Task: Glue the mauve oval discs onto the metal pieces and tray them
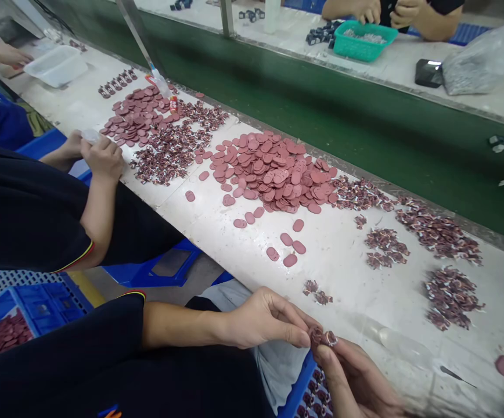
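Near the bottom middle, my left hand (273,322) pinches a small dark brown moulded part (317,337) with a whitish bit at its end. From the lower right, my right hand (356,377) grips that same part between thumb and fingers. Its exact kind is too small to make out. Just beyond my hands, a couple of similar brown parts (317,292) lie on the white table (243,264). A few flat, reddish-brown oval pieces (292,244) lie farther up, before a large heap of such ovals (273,168).
More brown parts lie in piles (452,299) on the right. A clear bottle (404,345) and a thin pointed tool (456,376) lie near my right hand. Co-workers' hands (104,157) are at the left and across the green partition (278,93). A blue crate (47,307) stands lower left.
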Motion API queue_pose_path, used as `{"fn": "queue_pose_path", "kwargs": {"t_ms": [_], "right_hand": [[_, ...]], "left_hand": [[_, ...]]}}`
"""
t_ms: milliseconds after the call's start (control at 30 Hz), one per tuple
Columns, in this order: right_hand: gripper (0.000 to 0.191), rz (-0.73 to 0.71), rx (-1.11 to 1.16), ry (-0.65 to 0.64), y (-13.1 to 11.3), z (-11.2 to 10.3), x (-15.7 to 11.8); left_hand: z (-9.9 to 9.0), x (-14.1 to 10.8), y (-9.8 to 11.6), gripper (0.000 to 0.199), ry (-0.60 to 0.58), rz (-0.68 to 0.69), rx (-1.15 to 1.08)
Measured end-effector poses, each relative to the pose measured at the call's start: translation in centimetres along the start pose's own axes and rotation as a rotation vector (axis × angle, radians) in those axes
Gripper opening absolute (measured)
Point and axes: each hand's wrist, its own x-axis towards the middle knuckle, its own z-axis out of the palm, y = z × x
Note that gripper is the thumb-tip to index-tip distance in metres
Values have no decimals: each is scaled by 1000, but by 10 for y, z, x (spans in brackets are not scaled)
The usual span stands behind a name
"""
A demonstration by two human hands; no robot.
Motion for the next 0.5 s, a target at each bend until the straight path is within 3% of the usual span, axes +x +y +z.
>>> {"fn": "queue_pose_path", "kwargs": {"t_ms": [167,500], "right_hand": [[24,-3,21,88,7,3,-3],[25,-52,44,55,30,-5,6]], "left_hand": [[0,1,-4,29,5,30,20],[1,4,-15,30,-19,82,55]]}}
